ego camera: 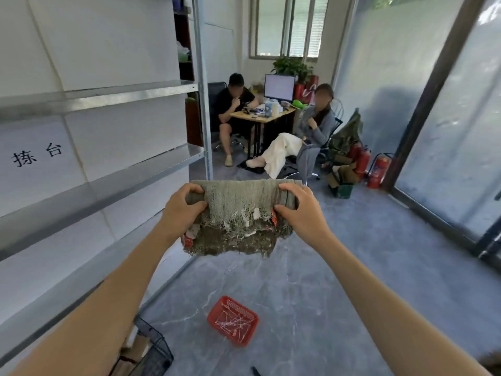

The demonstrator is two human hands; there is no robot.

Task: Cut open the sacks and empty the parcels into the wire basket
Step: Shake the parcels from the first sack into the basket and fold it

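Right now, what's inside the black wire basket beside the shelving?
Brown cardboard parcels show through the mesh of the wire basket. The left forearm covers part of it, so how full it is cannot be seen.

Grey marbled tile floor [352, 267]. Left – galvanised steel shelving [108, 183] vs white panel wall [108, 36]. Back – daylit window [287, 25], small wooden desk [260, 116] w/ monitor [279, 87], 2 seated people [315, 123]. Right: frosted glass wall [447, 131], red fire extinguishers [379, 169].

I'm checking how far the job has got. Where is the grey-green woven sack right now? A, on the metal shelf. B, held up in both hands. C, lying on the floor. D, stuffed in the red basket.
B: the left hand and the right hand each grip one end of the bunched sack, holding it in the air above the floor.
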